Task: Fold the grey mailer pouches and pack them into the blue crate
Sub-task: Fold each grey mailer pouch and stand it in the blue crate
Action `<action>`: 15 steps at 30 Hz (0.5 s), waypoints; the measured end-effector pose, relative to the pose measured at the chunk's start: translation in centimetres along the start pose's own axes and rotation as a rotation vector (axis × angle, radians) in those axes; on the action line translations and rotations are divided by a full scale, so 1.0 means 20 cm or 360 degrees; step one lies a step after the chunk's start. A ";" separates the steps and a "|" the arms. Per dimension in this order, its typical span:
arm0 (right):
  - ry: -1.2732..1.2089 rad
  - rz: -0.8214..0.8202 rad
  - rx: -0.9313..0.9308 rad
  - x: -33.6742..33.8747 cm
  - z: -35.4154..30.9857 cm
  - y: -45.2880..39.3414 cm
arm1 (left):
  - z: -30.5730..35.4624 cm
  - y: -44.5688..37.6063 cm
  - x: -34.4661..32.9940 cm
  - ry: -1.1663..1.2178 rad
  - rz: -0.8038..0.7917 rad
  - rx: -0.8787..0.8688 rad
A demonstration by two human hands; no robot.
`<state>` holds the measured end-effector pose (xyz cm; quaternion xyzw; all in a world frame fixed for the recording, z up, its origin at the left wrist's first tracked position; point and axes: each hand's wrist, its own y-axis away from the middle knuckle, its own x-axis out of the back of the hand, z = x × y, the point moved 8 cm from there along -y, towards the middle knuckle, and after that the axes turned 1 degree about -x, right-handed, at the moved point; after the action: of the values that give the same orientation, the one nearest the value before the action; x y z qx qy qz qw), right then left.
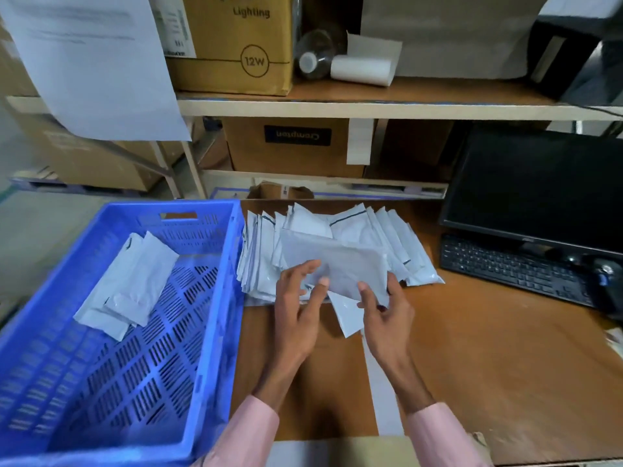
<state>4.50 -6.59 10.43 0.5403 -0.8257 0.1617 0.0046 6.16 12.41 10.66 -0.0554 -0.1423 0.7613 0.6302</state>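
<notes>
Stockroom vibes all round: cardboard boxes (232, 45) on a wooden shelf (371, 104), a dark monitor (536, 193) and keyboard (512, 267) off to the right, and a brown table (488, 348) where the work happens. On it sits a fanned-out pile of grey mailer pouches (340, 227), touching the side of the blue crate (205, 325) on the left. A few folded pouches (128, 281) are already lying in the crate near its far left corner, so I'd say the job is barely started. Right now one pouch (340, 267) is being handled on top of the pile. The left hand (298, 298) has its fingers spread and mostly straight, fingertips resting on the near left part of the pouch, while the right hand (384, 308) pinches its near right edge between thumb and fingers. Looks to me like mid-fold, with a flap poking out underneath toward the person. Next move probably needs the fold flattened so it holds, then a short carry left over the crate wall to drop it beside the others. These plastic things are slippery and love to spring open, so a firm crease seems key.
</notes>
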 end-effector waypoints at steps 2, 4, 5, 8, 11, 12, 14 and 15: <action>-0.0214 0.0018 -0.0155 0.10 0.05 0.00 | 0.01 0.02 -0.04 -0.0454 -0.0060 -0.0267; -0.0370 0.0022 -0.0284 0.18 0.12 0.00 | -0.01 0.06 -0.12 -0.0751 -0.0129 -0.0481; -0.0405 0.0002 -0.0341 0.22 0.17 0.01 | -0.02 0.08 -0.17 -0.0849 -0.0172 -0.0556; -0.0465 -0.0063 -0.0579 0.34 0.39 0.05 | -0.12 0.19 -0.32 -0.1027 -0.0376 -0.0638; -0.0490 -0.0035 -0.0831 0.47 0.65 0.11 | -0.27 0.33 -0.47 -0.1178 -0.0612 -0.0636; -0.0462 -0.0022 -0.0893 0.52 0.72 0.13 | -0.33 0.37 -0.51 -0.1217 -0.0677 -0.0622; -0.0342 -0.0038 -0.0948 0.61 0.86 0.16 | -0.44 0.44 -0.61 -0.1317 -0.0807 -0.0563; -0.0247 -0.0057 -0.0939 0.65 0.91 0.17 | -0.49 0.47 -0.66 -0.1380 -0.0872 -0.0521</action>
<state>-0.97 -21.89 -5.29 0.5409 -0.8253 -0.1271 0.1010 2.41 -0.51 -2.59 0.2055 -0.5155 0.4899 0.6723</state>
